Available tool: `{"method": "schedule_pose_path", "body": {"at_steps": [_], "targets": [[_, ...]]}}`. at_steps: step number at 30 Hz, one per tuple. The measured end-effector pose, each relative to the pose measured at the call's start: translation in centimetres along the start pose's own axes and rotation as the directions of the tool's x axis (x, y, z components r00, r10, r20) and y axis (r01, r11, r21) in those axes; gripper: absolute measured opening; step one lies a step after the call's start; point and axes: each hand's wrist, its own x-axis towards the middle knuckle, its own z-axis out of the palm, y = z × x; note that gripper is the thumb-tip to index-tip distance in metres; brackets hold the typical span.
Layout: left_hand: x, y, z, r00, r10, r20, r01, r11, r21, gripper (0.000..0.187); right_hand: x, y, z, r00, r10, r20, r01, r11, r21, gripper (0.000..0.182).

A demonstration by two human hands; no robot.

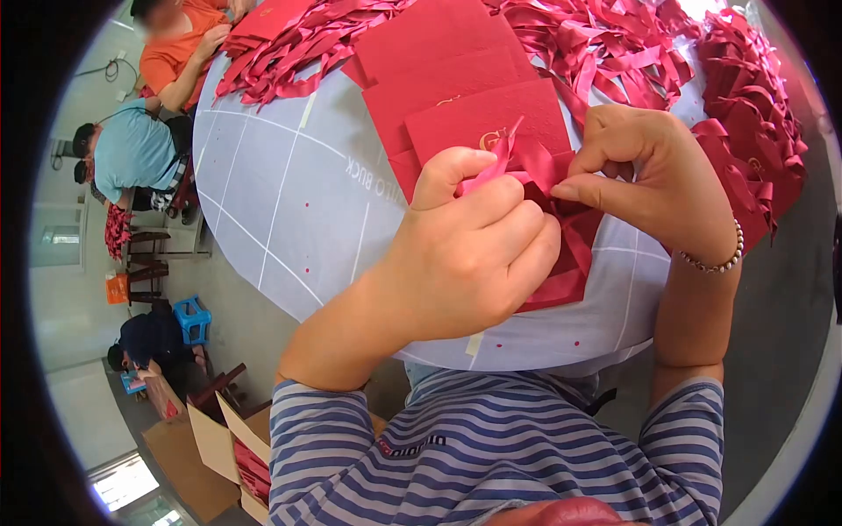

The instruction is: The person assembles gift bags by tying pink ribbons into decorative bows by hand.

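Observation:
My left hand (478, 241) is closed, its thumb and index finger pinching a glossy red ribbon (502, 156) whose tip sticks up above them. Across from it, my right hand (645, 180) pinches the ribbon's other side between thumb and forefinger. Both hands are over a red paper bag (574, 263), partly hidden by my left fist. Just beyond lies an overlapping row of flat red paper pieces (438, 44) with gold print, one showing a large gold letter.
A grey-blue checked cloth (272, 202) covers the table. Loose red ribbons (605, 53) heap at the back, and ribboned red bags (750, 131) pile at the right. Other people (132, 158) sit at left, near a blue stool (191, 320). An open carton (224, 447) stands lower left.

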Motion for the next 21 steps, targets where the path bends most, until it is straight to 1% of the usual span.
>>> {"method": "schedule_pose_path", "body": {"at_steps": [1, 2, 3, 4, 6, 7, 9, 10, 12, 14, 16, 17, 18, 19, 21], "targets": [[0.0, 0.1, 0.1, 1.000, 0.000, -0.023, 0.000, 1.000, -0.002, 0.016, 0.0, -0.2, -0.1, 1.000, 0.000, -0.006, 0.000, 1.000, -0.001, 0.015], [0.1, 0.2, 0.0, 1.000, 0.005, -0.023, -0.005, 1.000, -0.002, 0.016, 0.1, -0.5, -0.3, 0.999, 0.032, 0.029, -0.032, 0.999, -0.005, 0.015], [0.0, 0.2, 0.0, 1.000, -0.003, -0.012, 0.003, 1.000, -0.005, 0.017, 0.2, -0.7, -0.4, 0.996, 0.065, 0.064, -0.065, 0.998, -0.010, 0.016], [0.0, 0.2, 0.0, 1.000, -0.012, 0.001, 0.012, 1.000, -0.009, 0.017, 0.1, -0.7, -0.5, 0.996, 0.066, 0.061, -0.065, 0.998, -0.008, 0.016], [0.0, 0.3, 0.0, 1.000, -0.008, 0.016, 0.008, 1.000, -0.010, 0.016, 0.1, -0.5, -0.5, 0.986, 0.085, 0.145, -0.085, 0.996, -0.005, 0.015], [0.1, 0.3, 0.1, 1.000, -0.005, 0.027, 0.006, 1.000, -0.010, 0.016, 0.0, -0.2, -0.5, 0.986, 0.086, 0.141, -0.087, 0.996, -0.001, 0.015], [0.1, 0.2, 0.4, 1.000, 0.006, 0.031, -0.005, 1.000, -0.013, 0.016, -0.2, 0.6, -0.4, 0.978, -0.036, 0.206, 0.058, 0.993, -0.099, 0.015], [0.1, 0.3, 0.5, 0.999, 0.013, 0.031, -0.012, 1.000, -0.013, 0.016, 0.0, 0.8, -0.2, 0.979, -0.035, 0.201, 0.055, 0.994, -0.095, 0.015], [0.1, 0.5, 0.4, 0.998, 0.027, 0.055, -0.026, 1.000, -0.017, 0.016, 0.3, 1.1, 0.4, 0.949, 0.038, 0.312, -0.062, 0.996, 0.070, 0.015], [0.1, 0.5, 0.4, 0.997, 0.035, 0.067, -0.034, 0.999, -0.019, 0.015, 0.2, 1.5, 1.0, 0.952, 0.025, 0.306, -0.059, 0.993, 0.101, 0.013], [0.0, 0.1, 0.6, 0.998, -0.010, 0.057, 0.015, 0.997, -0.077, 0.014, 0.1, 1.5, 1.9, 0.987, 0.076, 0.142, -0.099, 0.982, 0.161, 0.015], [0.1, 0.1, 0.9, 1.000, 0.021, -0.008, -0.022, 0.995, -0.102, 0.011, 0.4, 1.8, 1.9, 0.991, 0.124, 0.043, -0.128, 0.988, 0.092, 0.017], [0.1, 0.3, 1.0, 1.000, 0.020, -0.006, -0.020, 0.994, -0.103, 0.011, 0.9, 2.3, 1.7, 0.984, 0.166, -0.062, -0.165, 0.986, 0.026, 0.020], [0.1, 0.6, 0.9, 1.000, 0.013, -0.012, -0.014, 0.996, -0.093, 0.011, 0.9, 4.3, 1.9, 0.983, 0.106, -0.150, -0.089, 0.989, 0.116, 0.028], [0.1, 0.6, 0.9, 1.000, 0.008, -0.027, -0.010, 0.996, -0.086, 0.011, 1.1, 3.6, 0.3, 0.949, 0.315, 0.020, -0.310, 0.915, 0.260, 0.034]]}}
